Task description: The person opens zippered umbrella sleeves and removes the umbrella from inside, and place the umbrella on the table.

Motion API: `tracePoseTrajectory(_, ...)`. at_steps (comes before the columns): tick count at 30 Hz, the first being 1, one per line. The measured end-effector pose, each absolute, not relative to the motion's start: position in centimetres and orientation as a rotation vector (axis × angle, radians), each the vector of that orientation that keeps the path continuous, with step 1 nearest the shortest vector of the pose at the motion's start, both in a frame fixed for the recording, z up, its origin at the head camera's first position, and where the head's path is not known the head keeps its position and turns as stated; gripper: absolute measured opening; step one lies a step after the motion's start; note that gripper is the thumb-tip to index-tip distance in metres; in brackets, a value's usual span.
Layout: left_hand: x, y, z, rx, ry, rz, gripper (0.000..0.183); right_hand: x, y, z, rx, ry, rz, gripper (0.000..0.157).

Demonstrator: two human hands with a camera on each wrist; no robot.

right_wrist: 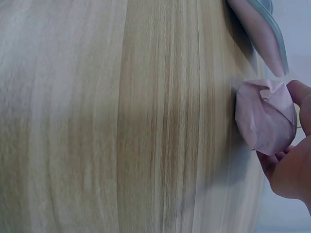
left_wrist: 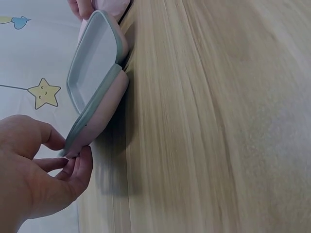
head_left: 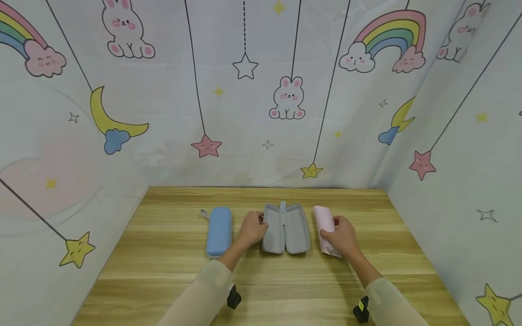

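A hard-shell zip case (head_left: 274, 233) lies opened out flat, its two grey-lined halves facing up. From outside the shell (left_wrist: 104, 109) is pink with a grey-green edge, and a small loop stands at its far end. My left hand (head_left: 253, 227) pinches the left half's rim between thumb and fingers. To the right of the case, my right hand (head_left: 341, 234) grips a long bundle (head_left: 325, 222) wrapped in pale pink paper. In the right wrist view the bundle's crumpled, folded end (right_wrist: 266, 116) faces the camera, with fingers on both sides. What the paper covers is hidden.
A closed blue case (head_left: 219, 232) with a grey strap lies left of my left hand. All of this rests on a wood-grain table (head_left: 285, 290). Cloth walls (head_left: 253, 113) printed with stars, rabbits and rainbows stand at the back and both sides.
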State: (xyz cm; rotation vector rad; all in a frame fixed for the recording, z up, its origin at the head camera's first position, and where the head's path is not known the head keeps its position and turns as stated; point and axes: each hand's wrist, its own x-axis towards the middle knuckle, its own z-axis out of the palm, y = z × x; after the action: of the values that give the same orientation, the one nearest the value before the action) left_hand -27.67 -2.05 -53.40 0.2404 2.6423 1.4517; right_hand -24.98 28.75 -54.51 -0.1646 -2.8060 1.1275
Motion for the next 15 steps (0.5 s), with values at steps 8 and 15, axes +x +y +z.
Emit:
tracePoseTrajectory(8, -27.9, -2.0, -52.9, 0.282, 2.693, 1.408, 0.047, -24.7, 28.7, -54.8, -0.185, -2.812, 1.142, 0.070)
tracePoseTrajectory(15, -28.1, -2.9, -51.9, 0.339, 2.789, 1.257, 0.048, -24.5, 28.4, -55.2, -0.184, -2.792, 1.136, 0.070)
